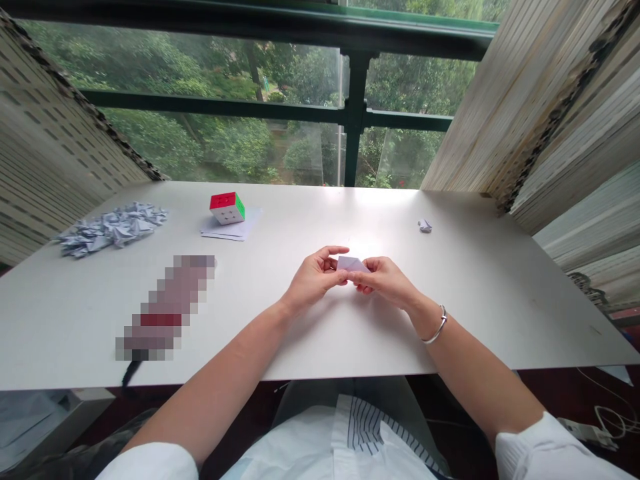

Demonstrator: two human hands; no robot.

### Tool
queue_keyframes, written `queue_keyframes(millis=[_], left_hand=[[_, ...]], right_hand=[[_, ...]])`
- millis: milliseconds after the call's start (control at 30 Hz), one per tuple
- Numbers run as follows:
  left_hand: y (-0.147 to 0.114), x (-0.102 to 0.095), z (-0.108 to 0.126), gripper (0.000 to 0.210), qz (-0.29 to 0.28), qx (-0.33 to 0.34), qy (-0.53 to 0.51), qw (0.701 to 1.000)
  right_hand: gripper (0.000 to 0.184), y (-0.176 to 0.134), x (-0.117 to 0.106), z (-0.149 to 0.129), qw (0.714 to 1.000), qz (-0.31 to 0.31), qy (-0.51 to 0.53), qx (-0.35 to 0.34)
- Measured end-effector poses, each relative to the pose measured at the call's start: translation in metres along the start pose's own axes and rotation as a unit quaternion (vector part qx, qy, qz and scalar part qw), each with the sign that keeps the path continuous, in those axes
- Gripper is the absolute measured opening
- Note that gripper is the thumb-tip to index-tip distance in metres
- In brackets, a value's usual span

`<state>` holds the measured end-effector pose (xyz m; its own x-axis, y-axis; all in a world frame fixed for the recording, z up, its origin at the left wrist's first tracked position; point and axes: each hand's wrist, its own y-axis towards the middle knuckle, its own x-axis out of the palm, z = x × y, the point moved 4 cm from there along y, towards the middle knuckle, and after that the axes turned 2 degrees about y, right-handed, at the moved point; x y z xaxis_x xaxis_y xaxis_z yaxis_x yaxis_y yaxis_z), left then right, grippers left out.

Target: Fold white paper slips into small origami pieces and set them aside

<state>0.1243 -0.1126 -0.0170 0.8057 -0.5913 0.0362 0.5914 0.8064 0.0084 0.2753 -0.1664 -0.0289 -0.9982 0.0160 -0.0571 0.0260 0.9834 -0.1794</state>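
A small folded piece of white paper (350, 263) is held up between both hands, above the middle of the white table. My left hand (320, 272) pinches its left side, with the thumb along the lower edge and the index finger stretched out behind the top. On the other side, my right hand (383, 277) grips the paper's right end between thumb and fingers. The thumbs nearly meet at the bottom of the sheet. Some fingertips are hidden behind the paper.
Many folded paper pieces (117, 230) lie heaped at the far left. A puzzle cube (227, 208) rests on flat paper sheets (235, 232). One small folded paper (425, 226) sits at the right. A blurred-out object (167, 310) lies at left front. Behind the table (480, 293) is a window.
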Motion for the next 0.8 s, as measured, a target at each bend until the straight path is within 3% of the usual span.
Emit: queue_keyframes(millis=[333,567,800], left_hand=[[-0.001,0.001,0.007,0.064,0.048,-0.002,-0.001,0.999],[0.000,-0.004,0.007,0.063,0.061,0.000,0.000,0.998],[0.003,-0.010,0.003,0.062,0.063,0.002,-0.005,0.998]], right_hand=[[0.036,-0.003,-0.002,-0.006,0.999,-0.046,0.011,0.005],[0.034,-0.001,-0.008,-0.005,1.000,0.008,-0.004,0.023],[0.026,-0.002,-0.011,-0.006,0.999,0.000,0.017,0.034]])
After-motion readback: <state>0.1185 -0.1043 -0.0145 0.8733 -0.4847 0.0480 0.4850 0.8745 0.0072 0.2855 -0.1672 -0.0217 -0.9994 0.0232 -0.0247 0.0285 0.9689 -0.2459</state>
